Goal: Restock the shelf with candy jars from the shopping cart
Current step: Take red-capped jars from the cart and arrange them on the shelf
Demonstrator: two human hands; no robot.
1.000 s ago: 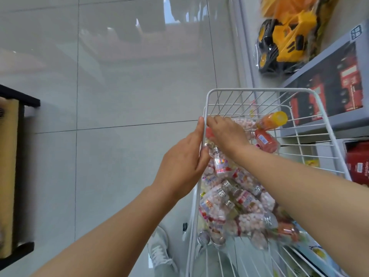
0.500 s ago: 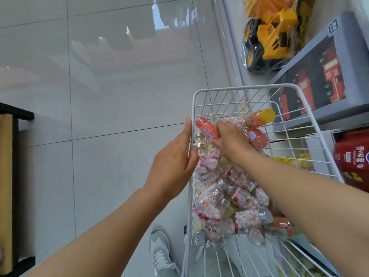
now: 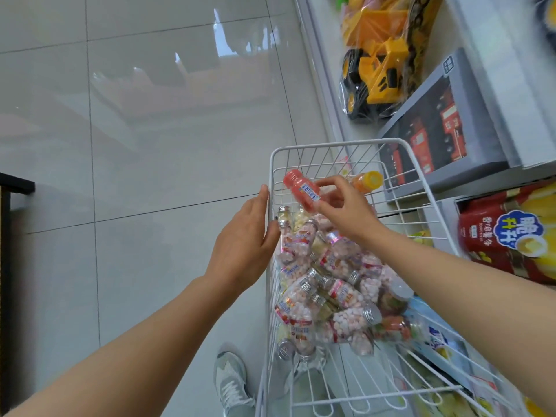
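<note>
A white wire shopping cart (image 3: 334, 145) holds a heap of clear candy jars (image 3: 326, 291) with silver caps and pink and yellow candies. My right hand (image 3: 346, 210) holds a red candy jar (image 3: 302, 191) with a barcode label, lifted above the heap near the cart's far left corner. My left hand (image 3: 245, 239) rests against the cart's left rim, fingers straight. An orange-capped jar (image 3: 368, 180) lies behind my right hand.
Shelving runs along the right with a yellow toy truck (image 3: 377, 76), a grey boxed fire-engine toy (image 3: 436, 133) and a red chip bag (image 3: 508, 236). Glossy tiled floor (image 3: 150, 145) lies to the left. A dark stand edge (image 3: 15, 185) is at far left. My shoe (image 3: 231, 383) is below.
My right hand has drawn the red jar up out of the heap and raised it above the cart. My left hand has stayed on the rim.
</note>
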